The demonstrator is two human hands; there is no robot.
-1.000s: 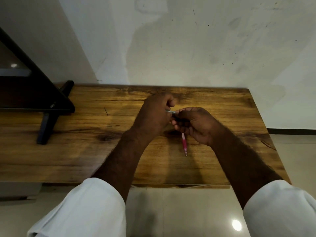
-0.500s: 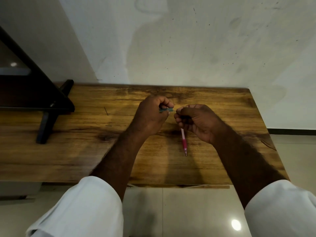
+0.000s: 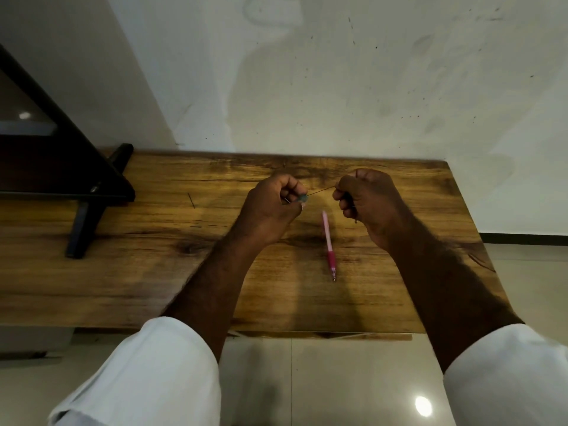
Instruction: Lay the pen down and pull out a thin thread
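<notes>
Stretching between the two hands, above the far half of the table: a thin dark thread (image 3: 321,190), pulled taut and slanting slightly upward toward the right. Ending at the left in a small teal piece (image 3: 302,198), too small to make out in detail. Pinching that piece between thumb and curled fingers: the left hand (image 3: 272,206), knuckles facing up, fist hovering over the wood. Gripping the other end of the thread: the right hand (image 3: 367,199), fingers curled tight into the palm, with something dark and thin showing inside the curl, not clear enough to name. Holding well apart from each other, both hands, with the thread bridging the gap.

Lying flat on the table below that gap, touched by neither hand: a pink pen (image 3: 329,245), tip pointing toward the near edge, upper end paler than the lower grip.

Carrying all this: a wooden table (image 3: 123,272) with heavy dark grain, standing against a stained white wall (image 3: 338,87). Resting on the table's far left: a black stand (image 3: 86,210) with angled legs. Covering both upper forearms near the bottom: white sleeves (image 3: 147,379), rolled up. Showing beneath the near edge: a glossy tiled floor (image 3: 338,388).
</notes>
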